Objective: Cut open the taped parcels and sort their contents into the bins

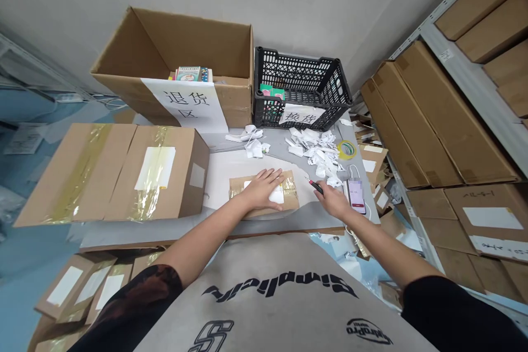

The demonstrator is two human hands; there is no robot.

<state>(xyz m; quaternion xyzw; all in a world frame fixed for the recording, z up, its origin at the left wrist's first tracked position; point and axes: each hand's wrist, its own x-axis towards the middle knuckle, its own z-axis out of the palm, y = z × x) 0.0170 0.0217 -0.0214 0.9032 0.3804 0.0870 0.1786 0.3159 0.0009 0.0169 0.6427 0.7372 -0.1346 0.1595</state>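
My left hand (pixel 263 190) lies with fingers stretched out on a small cardboard box (pixel 290 180). The box has clear tape at its right end and a white label, which my palm partly covers. Just right of it, my right hand (pixel 332 201) is closed around a slim black and red utility knife (pixel 317 186), its thin tip pointing left toward the box. Under the box is a pale sheet (pixel 220 173) on the grey table (pixel 124 235).
A big open carton (pixel 243 104) and a black crate (pixel 264 120) stand at the back. Crumpled paper (pixel 317 148), a tape roll (pixel 346 149) and a phone (pixel 356 196) lie to the right. Taped cartons (pixel 119 176) occupy the left. Shelves with boxes (pixel 454 121) line the right side.
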